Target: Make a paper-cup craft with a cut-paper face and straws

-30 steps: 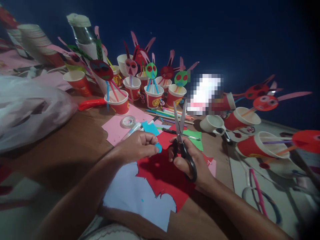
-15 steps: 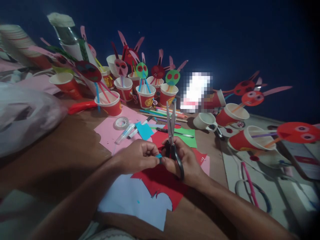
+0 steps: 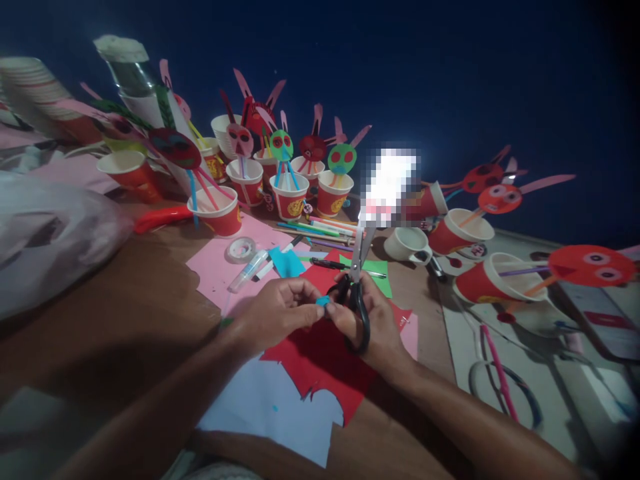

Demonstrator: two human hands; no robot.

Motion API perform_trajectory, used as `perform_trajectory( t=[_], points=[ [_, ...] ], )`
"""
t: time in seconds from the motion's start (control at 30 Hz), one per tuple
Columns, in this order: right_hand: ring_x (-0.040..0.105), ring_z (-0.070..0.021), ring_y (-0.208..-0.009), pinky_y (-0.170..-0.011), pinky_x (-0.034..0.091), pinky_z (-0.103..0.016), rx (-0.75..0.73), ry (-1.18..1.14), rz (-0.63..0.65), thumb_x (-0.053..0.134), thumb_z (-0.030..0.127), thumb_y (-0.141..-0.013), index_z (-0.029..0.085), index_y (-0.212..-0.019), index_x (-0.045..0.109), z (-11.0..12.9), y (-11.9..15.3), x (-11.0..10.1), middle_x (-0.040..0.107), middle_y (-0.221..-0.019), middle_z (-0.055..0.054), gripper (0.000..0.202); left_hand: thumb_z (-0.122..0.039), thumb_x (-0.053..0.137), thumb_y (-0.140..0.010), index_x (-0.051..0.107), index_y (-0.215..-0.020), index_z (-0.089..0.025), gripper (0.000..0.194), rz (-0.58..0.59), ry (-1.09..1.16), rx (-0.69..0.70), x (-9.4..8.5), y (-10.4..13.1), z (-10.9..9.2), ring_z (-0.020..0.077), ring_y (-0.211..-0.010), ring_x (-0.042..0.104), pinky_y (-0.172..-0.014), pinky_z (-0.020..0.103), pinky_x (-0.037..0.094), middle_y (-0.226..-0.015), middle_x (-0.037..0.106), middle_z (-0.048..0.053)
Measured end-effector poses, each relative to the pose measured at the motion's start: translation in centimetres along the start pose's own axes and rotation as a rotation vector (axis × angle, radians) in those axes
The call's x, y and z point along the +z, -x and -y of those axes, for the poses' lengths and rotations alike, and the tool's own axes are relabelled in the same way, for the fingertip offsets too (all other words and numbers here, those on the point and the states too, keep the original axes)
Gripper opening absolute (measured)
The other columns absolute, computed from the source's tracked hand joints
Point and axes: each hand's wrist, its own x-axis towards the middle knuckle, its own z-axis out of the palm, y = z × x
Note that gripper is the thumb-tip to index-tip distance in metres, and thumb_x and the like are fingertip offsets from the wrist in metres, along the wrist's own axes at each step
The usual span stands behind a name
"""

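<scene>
My left hand (image 3: 287,307) pinches a small blue paper piece (image 3: 323,301) between thumb and fingertips. Fingertips of my right hand (image 3: 367,317) touch the same piece from the right. Black-handled scissors (image 3: 356,267) are hooked on my right hand, their blades pointing up and slightly parted. Below both hands lies red paper (image 3: 320,367) with a ragged cut edge, over white paper (image 3: 270,407). A larger blue paper scrap (image 3: 287,262) sits beyond my left hand, beside a glue tube (image 3: 249,271) and a tape roll (image 3: 240,250) on pink paper (image 3: 210,267).
Red paper cups (image 3: 289,200) with paper faces on straws stand across the back. Several markers (image 3: 320,229) lie in front of them. A white mug (image 3: 407,245) is right of centre, a plastic bag (image 3: 55,240) at left, and a phone (image 3: 600,320) at far right.
The scissors have tilted to the right, and their blades now overlap the blurred bright patch. More of the small blue piece shows between my fingertips. The view has shifted slightly.
</scene>
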Motion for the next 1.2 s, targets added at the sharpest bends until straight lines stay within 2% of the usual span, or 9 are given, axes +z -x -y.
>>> perform_trajectory(
  t=[0.33, 0.73, 0.97, 1.07, 1.2],
  points=[
    [0.047, -0.0084, -0.056, -0.05, 0.04, -0.019, -0.021, -0.021, 0.036, 0.068, 0.019, -0.068, 0.021, -0.09, 0.044, -0.33, 0.06, 0.33, 0.05, -0.068, 0.006, 0.033, -0.021, 0.063, -0.063, 0.055, -0.068, -0.014, 0.012, -0.107, 0.038, 0.017, 0.44, 0.0, -0.17, 0.0062, -0.045, 0.05, -0.049, 0.019, 0.039, -0.052, 0.056, -0.006],
    [0.048, -0.0091, -0.058, -0.052, 0.042, -0.019, -0.065, -0.017, 0.041, 0.066, 0.015, -0.067, 0.022, -0.088, 0.043, -0.3, 0.14, 0.21, 0.05, -0.068, 0.006, 0.032, -0.02, 0.063, -0.06, 0.055, -0.065, -0.014, 0.011, -0.088, 0.055, -0.009, 0.41, -0.1, 0.04, 0.0062, -0.043, 0.05, -0.047, 0.018, 0.037, -0.051, 0.056, -0.005],
    [0.047, -0.0092, -0.06, -0.055, 0.042, -0.02, -0.129, 0.048, 0.008, 0.067, 0.016, -0.068, 0.022, -0.087, 0.045, -0.38, 0.11, 0.25, 0.049, -0.072, 0.005, 0.029, -0.022, 0.067, -0.061, 0.057, -0.066, -0.013, 0.014, -0.103, 0.176, -0.031, 0.7, -0.21, 0.35, 0.0052, -0.043, 0.049, -0.045, 0.016, 0.039, -0.051, 0.057, -0.004],
    [0.048, -0.0102, -0.061, -0.055, 0.041, -0.021, -0.086, 0.032, 0.053, 0.069, 0.023, -0.07, 0.022, -0.09, 0.046, -0.46, 0.05, 0.17, 0.051, -0.071, 0.005, 0.032, -0.023, 0.067, -0.063, 0.057, -0.067, -0.013, 0.015, -0.129, 0.218, -0.018, 0.65, -0.09, 0.16, 0.0066, -0.042, 0.051, -0.044, 0.018, 0.042, -0.052, 0.058, -0.003],
    [0.047, -0.0106, -0.064, -0.059, 0.041, -0.022, -0.063, 0.013, 0.185, 0.07, 0.033, -0.073, 0.021, -0.093, 0.048, -0.47, 0.17, -0.09, 0.05, -0.075, 0.003, 0.032, -0.022, 0.064, -0.067, 0.053, -0.067, -0.014, 0.014, -0.187, 0.245, 0.068, -0.06, 0.09, -0.32, 0.0079, -0.042, 0.054, -0.043, 0.017, 0.041, -0.057, 0.063, 0.0]
  ],
)
